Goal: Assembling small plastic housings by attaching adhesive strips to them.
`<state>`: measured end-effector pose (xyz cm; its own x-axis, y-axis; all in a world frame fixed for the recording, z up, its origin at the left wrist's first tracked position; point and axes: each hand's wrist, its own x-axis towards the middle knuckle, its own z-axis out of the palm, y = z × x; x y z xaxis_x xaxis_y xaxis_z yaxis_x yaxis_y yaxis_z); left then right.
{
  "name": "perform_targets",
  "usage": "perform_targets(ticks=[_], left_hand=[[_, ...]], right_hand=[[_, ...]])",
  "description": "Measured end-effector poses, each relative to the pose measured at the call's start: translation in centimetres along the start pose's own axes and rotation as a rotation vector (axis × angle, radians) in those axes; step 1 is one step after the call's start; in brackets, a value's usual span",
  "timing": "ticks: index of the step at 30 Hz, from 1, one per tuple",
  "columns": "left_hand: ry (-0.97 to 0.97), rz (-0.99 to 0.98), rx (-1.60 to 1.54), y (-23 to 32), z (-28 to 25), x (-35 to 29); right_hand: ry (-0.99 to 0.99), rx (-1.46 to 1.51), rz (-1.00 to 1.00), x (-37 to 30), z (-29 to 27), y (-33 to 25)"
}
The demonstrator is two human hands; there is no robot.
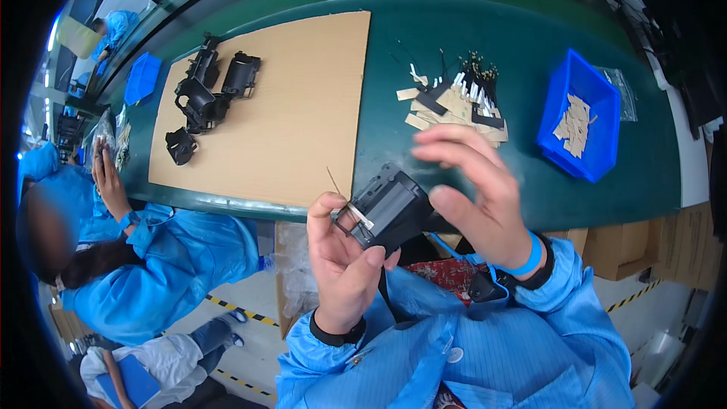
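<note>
My left hand (344,261) grips a black plastic housing (390,208) by its lower left side, holding it tilted just off the table's near edge. A small white piece with a thin wire (360,216) sits at the housing's left end, by my left fingers. Beside the housing's right side, my right hand (477,189) is raised with fingers apart and nothing visible in them. Beyond it on the table lies a pile of tan strips (458,110) mixed with thin black wires with white ends (473,91) and black flat pieces.
Several black plastic housings (201,98) lie on a cardboard sheet (303,98) at left. A blue bin (556,140) with tan pieces stands at right on the green table (424,23). A co-worker in blue (166,265) sits at left. Open cardboard boxes (621,246) stand below right.
</note>
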<state>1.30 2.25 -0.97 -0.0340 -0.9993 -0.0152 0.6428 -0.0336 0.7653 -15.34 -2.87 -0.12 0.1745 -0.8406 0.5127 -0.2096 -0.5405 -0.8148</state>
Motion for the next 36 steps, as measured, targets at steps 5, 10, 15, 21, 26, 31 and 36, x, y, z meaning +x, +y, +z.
perform_targets(ticks=[5, 10, 15, 21, 26, 31, 36], left_hand=[[0.016, 0.064, -0.018, -0.6, -0.1, 0.2], [-0.015, 0.096, 0.062, -1.1, -0.5, 0.0], [0.071, 0.074, -0.181, -1.0, 0.6, 0.1], [0.062, 0.070, -0.045, -0.7, -0.3, -0.2], [-0.002, 0.228, -0.019, -1.5, -1.2, 0.0], [-0.015, 0.222, 0.058, -1.4, -1.5, -0.3], [-0.054, 0.273, 0.172, -1.5, -1.8, -0.6]], right_hand=[[-0.019, -0.033, -0.019, -0.9, 0.8, -1.2], [0.020, -0.104, -0.067, -1.0, 1.4, -1.7], [0.010, -0.305, -0.342, -1.7, 2.1, -2.2], [-0.086, -0.094, -0.269, -1.6, 2.3, -2.4], [-0.030, 0.004, -0.054, -1.2, 2.1, -2.1], [-0.059, 0.028, 0.042, -1.0, 2.1, -2.3], [-0.122, 0.089, 0.121, -1.0, 2.0, -2.1]])
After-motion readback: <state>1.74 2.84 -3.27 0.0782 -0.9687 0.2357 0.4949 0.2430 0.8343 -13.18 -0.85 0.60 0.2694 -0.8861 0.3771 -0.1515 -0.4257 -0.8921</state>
